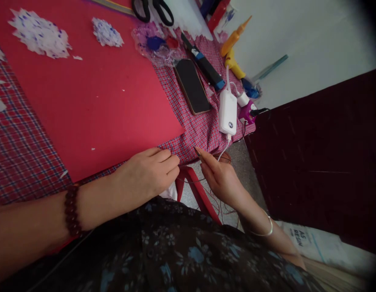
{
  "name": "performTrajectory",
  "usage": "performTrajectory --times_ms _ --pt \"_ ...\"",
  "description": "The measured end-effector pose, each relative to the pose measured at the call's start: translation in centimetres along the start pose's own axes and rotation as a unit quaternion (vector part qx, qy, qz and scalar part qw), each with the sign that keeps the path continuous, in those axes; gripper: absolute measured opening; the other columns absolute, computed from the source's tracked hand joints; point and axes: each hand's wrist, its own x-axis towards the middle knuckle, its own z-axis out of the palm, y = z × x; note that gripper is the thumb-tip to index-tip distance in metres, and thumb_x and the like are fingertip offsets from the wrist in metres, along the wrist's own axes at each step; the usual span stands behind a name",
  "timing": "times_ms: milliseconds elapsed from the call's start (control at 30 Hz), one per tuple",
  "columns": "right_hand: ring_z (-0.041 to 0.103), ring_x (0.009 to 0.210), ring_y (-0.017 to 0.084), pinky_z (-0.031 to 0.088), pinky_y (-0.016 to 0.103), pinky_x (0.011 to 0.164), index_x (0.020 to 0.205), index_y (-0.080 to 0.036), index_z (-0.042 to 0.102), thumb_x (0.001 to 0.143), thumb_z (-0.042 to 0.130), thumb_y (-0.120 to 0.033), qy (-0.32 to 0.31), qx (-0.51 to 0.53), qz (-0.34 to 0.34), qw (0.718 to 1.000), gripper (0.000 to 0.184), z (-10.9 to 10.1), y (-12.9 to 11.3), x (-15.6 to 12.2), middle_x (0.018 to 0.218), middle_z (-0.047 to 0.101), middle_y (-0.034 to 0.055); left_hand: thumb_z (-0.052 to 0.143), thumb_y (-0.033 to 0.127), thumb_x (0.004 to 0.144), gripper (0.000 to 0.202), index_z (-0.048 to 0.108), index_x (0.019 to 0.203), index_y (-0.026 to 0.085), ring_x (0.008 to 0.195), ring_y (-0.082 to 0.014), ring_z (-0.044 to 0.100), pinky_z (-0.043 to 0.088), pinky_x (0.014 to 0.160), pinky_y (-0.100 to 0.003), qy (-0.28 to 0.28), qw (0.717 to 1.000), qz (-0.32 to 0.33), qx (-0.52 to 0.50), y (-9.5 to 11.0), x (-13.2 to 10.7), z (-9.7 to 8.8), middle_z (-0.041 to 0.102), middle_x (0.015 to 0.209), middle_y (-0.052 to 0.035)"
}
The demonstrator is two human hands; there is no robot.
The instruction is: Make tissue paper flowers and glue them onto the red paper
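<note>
My left hand (147, 174) rests at the table's near edge, fingers curled together over the checked cloth (20, 154), with a dark bead bracelet (71, 211) on the wrist. My right hand (220, 176) hangs just off the table edge, fingers pressed together in a pinch around a thin thread or wire (220, 156). A red strap (197, 190) hangs between the two hands. A silver bangle (265, 231) circles the right wrist.
A large red paper sheet (93, 89) bears white-and-blue paper cutouts (39, 34). Beyond lie scissors (153, 10), a dark phone (192, 85), a white power bank (228, 111), glue bottles (233, 40) and a dark cabinet (321, 154) at the right.
</note>
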Motion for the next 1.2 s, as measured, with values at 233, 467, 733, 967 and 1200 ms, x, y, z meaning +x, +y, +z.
performTrajectory --times_ms 233,467,733,967,1200 --pt "0.061 0.064 0.016 0.044 0.027 0.059 0.151 -0.011 0.039 0.092 0.036 -0.008 0.004 -0.23 -0.061 0.971 0.059 0.3 0.0 1.7 0.075 0.068 0.005 0.046 0.002 0.087 0.02 0.059 0.08 0.016 0.077 -0.0241 0.053 0.046 0.069 -0.037 -0.003 1.0 -0.002 -0.01 -0.1 -0.1 0.3 0.059 0.081 -0.0057" --pt "0.06 0.064 0.017 0.041 0.029 0.057 0.15 -0.012 0.04 0.088 0.041 -0.002 -0.088 -0.309 -0.06 0.945 0.063 0.5 0.7 -1.0 0.077 0.069 0.0066 0.048 0.002 0.086 0.019 0.061 0.084 0.016 0.083 -0.0239 0.054 0.048 0.074 -0.037 -0.023 1.0 -0.005 -0.008 0.0 -0.5 0.2 0.06 0.087 -0.0071" --pt "0.067 0.07 0.018 0.042 0.027 0.063 0.126 -0.012 0.057 0.098 0.034 -0.016 -0.071 -0.128 0.108 0.983 0.036 -2.3 1.9 -3.4 0.083 0.073 0.0082 0.057 0.006 0.086 0.009 0.06 0.085 0.015 0.084 -0.0249 0.053 0.051 0.077 -0.039 -0.062 0.997 -0.024 -0.036 -0.1 -0.1 -0.1 0.059 0.088 -0.0068" --pt "0.068 0.078 0.018 0.039 0.026 0.066 0.099 -0.019 0.064 0.103 0.034 -0.033 -0.013 -0.084 0.076 0.994 0.033 -6.0 0.1 6.5 0.085 0.073 0.0064 0.058 0.012 0.09 0.012 0.062 0.101 0.014 0.096 -0.0229 0.058 0.048 0.096 -0.042 -0.047 0.996 0.002 -0.073 0.6 -0.1 -2.0 0.064 0.099 -0.0064" --pt "0.067 0.104 0.03 0.046 0.037 0.085 0.124 -0.014 0.059 0.103 0.023 -0.032 0.059 -0.138 0.144 0.978 0.045 -10.7 3.9 20.2 0.115 0.07 0.0185 0.043 0.011 0.097 0.022 0.064 0.1 0.014 0.092 -0.0199 0.062 0.046 0.099 -0.039 0.076 0.997 -0.027 -0.006 -1.5 -4.2 -7.3 0.069 0.098 -0.006"
